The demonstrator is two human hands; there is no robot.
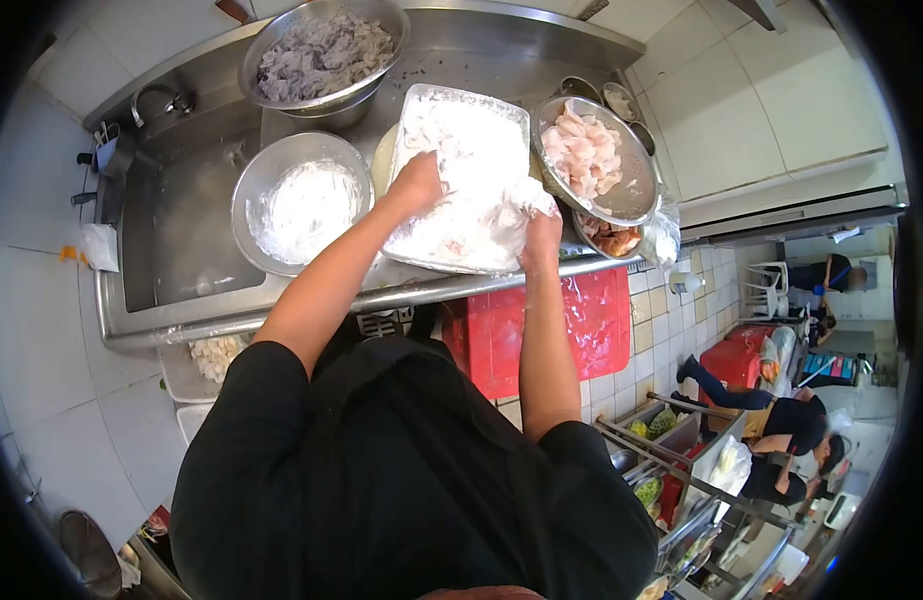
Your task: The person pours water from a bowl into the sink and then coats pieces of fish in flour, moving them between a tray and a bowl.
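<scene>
A white rectangular tub [413, 125] of white powder, like flour, stands on the steel counter, with lumpy coated pieces in it. My left hand [418, 182] reaches into its left half, its fingers hidden in the powder. At the tub's right side, my right hand [541, 235] is thickly coated and its fingers look closed around a powdery white lump [529, 196]; what is inside the coating I cannot make out. Right of the tub, a metal colander [636, 190] holds pale raw meat pieces [581, 150]. To the left sits a steel bowl [243, 215] with white powder inside.
A large bowl [396, 40] of greyish shredded stuff stands at the back, beside the sink [181, 220]. Below the colander is another bowl of meat [611, 238]. A red crate or lid [596, 330] lies below the counter edge. Other people [796, 420] are at the far right.
</scene>
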